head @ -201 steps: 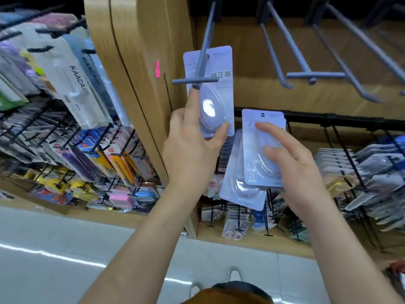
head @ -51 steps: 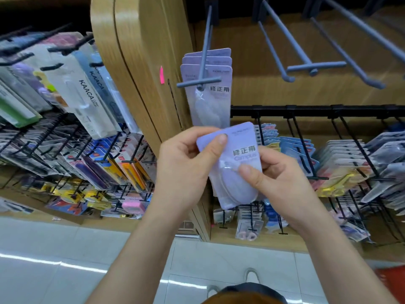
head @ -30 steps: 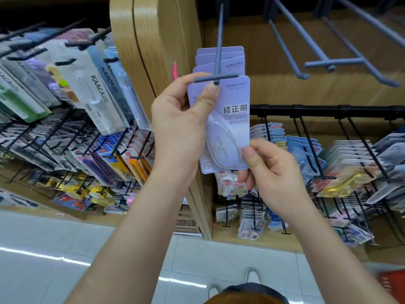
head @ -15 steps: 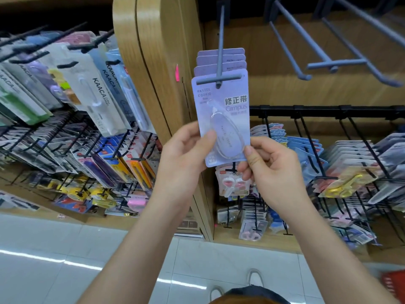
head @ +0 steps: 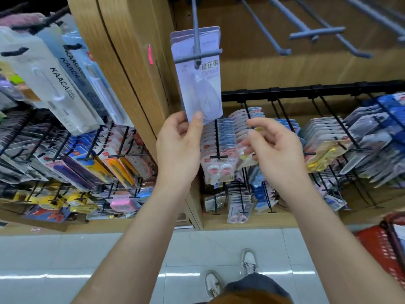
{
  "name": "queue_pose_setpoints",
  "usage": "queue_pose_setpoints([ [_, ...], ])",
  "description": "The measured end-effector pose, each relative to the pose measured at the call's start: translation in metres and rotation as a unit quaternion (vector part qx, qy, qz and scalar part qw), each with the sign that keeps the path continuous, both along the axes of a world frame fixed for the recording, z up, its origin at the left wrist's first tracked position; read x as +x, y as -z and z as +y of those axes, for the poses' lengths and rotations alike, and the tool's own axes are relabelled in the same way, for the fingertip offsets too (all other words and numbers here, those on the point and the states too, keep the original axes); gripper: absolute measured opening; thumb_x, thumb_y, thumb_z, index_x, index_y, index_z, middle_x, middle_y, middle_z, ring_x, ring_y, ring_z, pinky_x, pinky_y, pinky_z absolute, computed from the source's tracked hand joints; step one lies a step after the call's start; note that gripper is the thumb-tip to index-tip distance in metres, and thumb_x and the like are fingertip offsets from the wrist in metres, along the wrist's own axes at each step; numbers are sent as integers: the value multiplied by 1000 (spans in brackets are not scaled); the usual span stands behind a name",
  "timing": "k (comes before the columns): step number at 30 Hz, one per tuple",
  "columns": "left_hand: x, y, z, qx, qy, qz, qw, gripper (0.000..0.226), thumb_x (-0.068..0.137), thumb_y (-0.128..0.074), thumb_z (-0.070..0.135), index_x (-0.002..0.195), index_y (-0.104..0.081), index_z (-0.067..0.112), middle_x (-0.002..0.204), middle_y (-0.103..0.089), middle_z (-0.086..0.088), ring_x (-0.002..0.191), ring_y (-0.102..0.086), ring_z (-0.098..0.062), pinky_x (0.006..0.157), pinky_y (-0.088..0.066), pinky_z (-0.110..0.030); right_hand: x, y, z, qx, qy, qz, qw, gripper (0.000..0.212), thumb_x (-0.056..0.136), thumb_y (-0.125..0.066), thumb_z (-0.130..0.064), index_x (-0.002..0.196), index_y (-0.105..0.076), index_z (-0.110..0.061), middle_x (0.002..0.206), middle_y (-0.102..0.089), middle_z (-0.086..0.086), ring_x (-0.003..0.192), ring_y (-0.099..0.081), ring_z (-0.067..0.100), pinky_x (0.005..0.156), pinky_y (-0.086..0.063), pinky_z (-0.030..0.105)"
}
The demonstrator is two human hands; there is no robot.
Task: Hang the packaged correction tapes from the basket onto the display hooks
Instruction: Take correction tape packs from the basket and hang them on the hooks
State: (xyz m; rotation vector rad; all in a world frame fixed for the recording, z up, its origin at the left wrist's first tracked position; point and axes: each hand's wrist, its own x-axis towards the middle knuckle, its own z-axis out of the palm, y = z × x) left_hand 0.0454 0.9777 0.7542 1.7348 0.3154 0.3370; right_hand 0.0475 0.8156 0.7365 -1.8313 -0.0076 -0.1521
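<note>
- Half a second back both hands held the packet [head: 200, 88] by its lower edge. Now the right hand [head: 275, 148] has let go and sits beside it, fingers loosely curled round nothing.
- The left hand [head: 178, 148] still pinches the packet's bottom corner, thumb in front. The packet hangs above that hand on the hook [head: 196, 57], in front of others like it.
- We judge this one hung; the next must come from the basket [head: 381, 249], below and right of the right hand.
- The basket is cut off, so we cannot see its contents. The left fingers behind the card are hidden.
</note>
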Motion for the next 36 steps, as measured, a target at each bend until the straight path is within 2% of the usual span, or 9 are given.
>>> queue_pose_setpoints([
  [2,-5,11,2,-5,15,45,999,20,95,-57,47,107,-58,32,101,-71,9,96,-68,-5,93,-55,-38,-17,9,-27,-1,6,6,1000,20,99,-54,-13,110,-65,-25,80,-71,-2,71,-66,5,64,-51,19],
  [4,-14,22,-2,-15,31,88,996,16,99,-54,39,110,-59,28,102,-71,7,93,-68,-5,88,-57,-31,-34,20,-57,-21,11,18,1000,23,98,-55,-10,105,-66,-30,77,-71,-4,70,-66,5,65,-48,16],
  [9,-40,46,-32,45,126,95,986,21,101,-51,13,96,-71,14,83,-72,3,73,-64,-6,68,-55,-20,-84,55,-134,-119,72,72,988,20,93,-63,-21,97,-68,-40,79,-72,-6,75,-67,16,78,-56,42],
  [13,-51,67,-78,127,228,63,963,28,97,-56,9,87,-69,31,71,-71,16,69,-67,-6,72,-56,-25,-134,87,-198,-182,134,127,966,17,93,-65,-18,108,-70,-25,83,-72,4,79,-69,27,81,-55,47],
  [16,-68,83,-127,207,299,50,930,29,94,-60,13,85,-66,40,75,-70,16,73,-67,-7,71,-55,-26,-181,108,-246,-228,160,173,945,21,93,-64,-12,112,-70,-17,81,-71,5,75,-66,25,79,-52,37],
  [20,-99,110,-204,321,389,-20,863,16,91,-65,5,94,-74,19,86,-71,4,73,-60,-5,73,-46,-22,-250,139,-314,-259,194,249,913,26,91,-64,-7,116,-69,-10,89,-72,8,82,-66,28,80,-47,32],
  [23,-121,133,-266,374,440,-47,815,17,89,-60,14,97,-75,13,95,-73,-1,80,-67,-21,75,-51,-29,-306,161,-366,-258,204,307,893,34,91,-64,-11,125,-64,-13,96,-69,7,91,-65,28,86,-49,36],
  [28,-145,164,-373,378,524,-43,762,18,89,-59,13,98,-74,14,93,-73,-3,79,-67,-24,77,-47,-29,-377,185,-438,-239,276,362,858,40,94,-61,-18,134,-57,-18,117,-65,8,104,-64,27,93,-50,41],
  [36,-144,225,-537,362,615,23,700,20,95,-56,15,105,-73,20,96,-73,4,87,-65,-15,84,-51,-32,-400,239,-525,-143,405,366,826,34,97,-54,-15,130,-59,-16,114,-65,7,96,-60,18,91,-44,29],
])
